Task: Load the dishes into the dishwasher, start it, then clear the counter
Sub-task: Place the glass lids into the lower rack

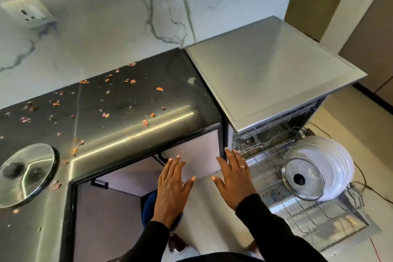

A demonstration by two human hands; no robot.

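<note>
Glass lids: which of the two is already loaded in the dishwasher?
The glass lid on the right, standing on edge against the white plates in the pulled-out rack. The other glass lid lies flat on the dark counter at the left.

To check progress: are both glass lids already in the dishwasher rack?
No, one glass lid lies on the counter; only the other lid stands in the rack.

wall [106, 27]: white marble, grey veins | socket [25, 11]: white | counter [131, 100]: glossy black, dotted with orange-pink flakes [159, 89] | dishwasher [276, 70]: brushed silver-grey | plates [338, 166]: white | rack lid [308, 168]: clear glass, black knob [299, 179] | counter lid [36, 161]: clear glass, dark knob [14, 169] | cupboard doors [197, 155]: pale lilac-grey | sleeves [276, 232]: black | floor [340, 117]: cream | cable [376, 249]: red
</note>
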